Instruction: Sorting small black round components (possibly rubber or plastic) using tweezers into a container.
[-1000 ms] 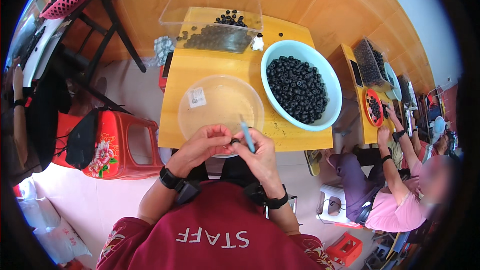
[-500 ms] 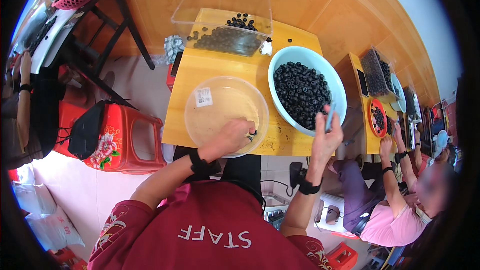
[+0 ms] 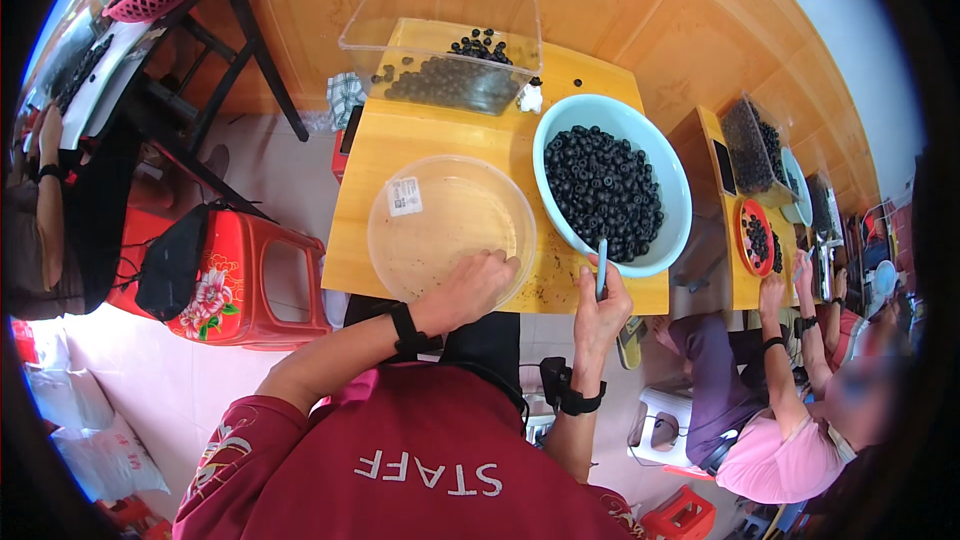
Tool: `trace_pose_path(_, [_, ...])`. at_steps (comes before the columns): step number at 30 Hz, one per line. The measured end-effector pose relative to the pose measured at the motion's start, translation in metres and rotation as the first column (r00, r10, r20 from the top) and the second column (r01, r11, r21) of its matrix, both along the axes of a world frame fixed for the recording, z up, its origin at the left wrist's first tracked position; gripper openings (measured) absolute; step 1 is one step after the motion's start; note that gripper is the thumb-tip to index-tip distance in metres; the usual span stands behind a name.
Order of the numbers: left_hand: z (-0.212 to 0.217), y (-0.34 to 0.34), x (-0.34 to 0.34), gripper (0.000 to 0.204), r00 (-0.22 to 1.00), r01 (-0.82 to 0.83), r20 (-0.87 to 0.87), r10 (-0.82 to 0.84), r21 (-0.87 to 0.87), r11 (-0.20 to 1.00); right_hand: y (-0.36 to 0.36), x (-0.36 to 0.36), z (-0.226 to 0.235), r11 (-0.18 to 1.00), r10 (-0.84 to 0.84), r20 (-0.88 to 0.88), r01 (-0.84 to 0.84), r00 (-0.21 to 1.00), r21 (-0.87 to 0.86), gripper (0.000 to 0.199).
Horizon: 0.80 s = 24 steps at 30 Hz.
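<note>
My left hand (image 3: 470, 288) is closed over the front right part of a shallow, clear round tray (image 3: 425, 230) with a white label inside. Whatever its fingers hold is hidden. My right hand (image 3: 605, 305) grips a slim light-blue tool (image 3: 602, 268) upright, close to the near rim of a pale blue basin (image 3: 670, 165); the tool's working end cannot be made out. Small, round black pieces (image 3: 605, 190), some with a hole or ring-like top, heap up in the basin. The tray and the basin are side by side on a yellow wooden table (image 3: 375, 140).
At the back of the table a clear rectangular bin (image 3: 440, 15) holds more black pieces. Beside it lies a crumpled white scrap (image 3: 530, 96). A red stool (image 3: 255, 275) stands to the left. A co-worker in pink (image 3: 785, 450) works at another table on the right.
My right hand has come down and left with the light-blue tool. My left hand has turned slightly within the tray, and the dark pieces seen at its fingertips are now out of sight.
</note>
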<state>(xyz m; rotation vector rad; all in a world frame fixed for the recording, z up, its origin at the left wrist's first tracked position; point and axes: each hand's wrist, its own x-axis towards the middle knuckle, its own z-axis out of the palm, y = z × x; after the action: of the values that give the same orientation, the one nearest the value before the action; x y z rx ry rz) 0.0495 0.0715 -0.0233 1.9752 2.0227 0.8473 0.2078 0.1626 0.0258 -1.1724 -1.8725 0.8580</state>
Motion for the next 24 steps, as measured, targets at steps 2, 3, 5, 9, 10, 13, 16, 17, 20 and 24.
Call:
trace_pose_path(2, [-0.003, 0.001, -0.005, 0.016, 0.984, -0.094, 0.150, 0.099, -0.046, 0.995, -0.002, -0.003, 0.003, 0.999, 0.007, 0.007, -0.007, 1.000, 0.036, 0.022])
trace_pose_path(3, [0.001, -0.002, -0.012, 0.016, 0.983, -0.102, 0.151, 0.108, -0.047, 0.994, -0.005, -0.005, 0.006, 1.000, 0.024, 0.021, -0.024, 0.999, 0.016, 0.023])
trace_pose_path(5, [0.018, -0.014, -0.033, 0.022, 0.793, -0.037, 0.601, 0.097, -0.112, 0.993, -0.012, -0.007, 0.011, 0.999, 0.043, 0.037, -0.042, 0.998, -0.006, 0.024])
trace_pose_path(9, [0.043, -0.043, -0.050, 0.019, 0.148, 0.016, 0.981, 0.122, -0.126, 0.992, -0.033, -0.022, 0.007, 0.965, 0.230, -0.056, -0.235, 0.972, -0.114, 0.025])
trace_pose_path(10, [0.044, -0.049, -0.052, 0.018, 0.049, 0.002, 0.995, 0.089, -0.089, 0.996, -0.038, -0.026, 0.004, 0.945, 0.305, -0.115, -0.315, 0.945, -0.089, 0.025])
trace_pose_path(13, [0.039, -0.062, -0.055, 0.017, -0.133, -0.035, 0.991, 0.029, -0.034, 0.999, -0.051, -0.036, 0.004, 0.907, 0.415, -0.048, -0.418, 0.908, -0.058, 0.024])
trace_pose_path(16, [0.035, -0.069, -0.054, 0.018, -0.262, -0.052, 0.964, -0.034, 0.022, 0.998, -0.063, -0.048, 0.012, 0.874, 0.486, -0.031, -0.486, 0.873, 0.004, 0.021])
trace_pose_path(17, [0.035, -0.070, -0.054, 0.018, -0.308, -0.055, 0.949, -0.071, 0.057, 0.997, -0.066, -0.051, 0.015, 0.858, 0.514, -0.018, -0.514, 0.857, 0.015, 0.021])
trace_pose_path(20, [0.029, -0.072, -0.056, 0.017, -0.332, -0.033, 0.935, -0.122, 0.118, 0.992, -0.068, -0.053, 0.017, 0.832, 0.552, 0.024, -0.553, 0.833, 0.056, 0.019])
trace_pose_path(24, [0.029, -0.074, -0.056, 0.017, -0.338, -0.034, 0.931, -0.140, 0.137, 0.990, -0.070, -0.052, 0.020, 0.820, 0.562, 0.071, -0.567, 0.824, 0.081, 0.017])
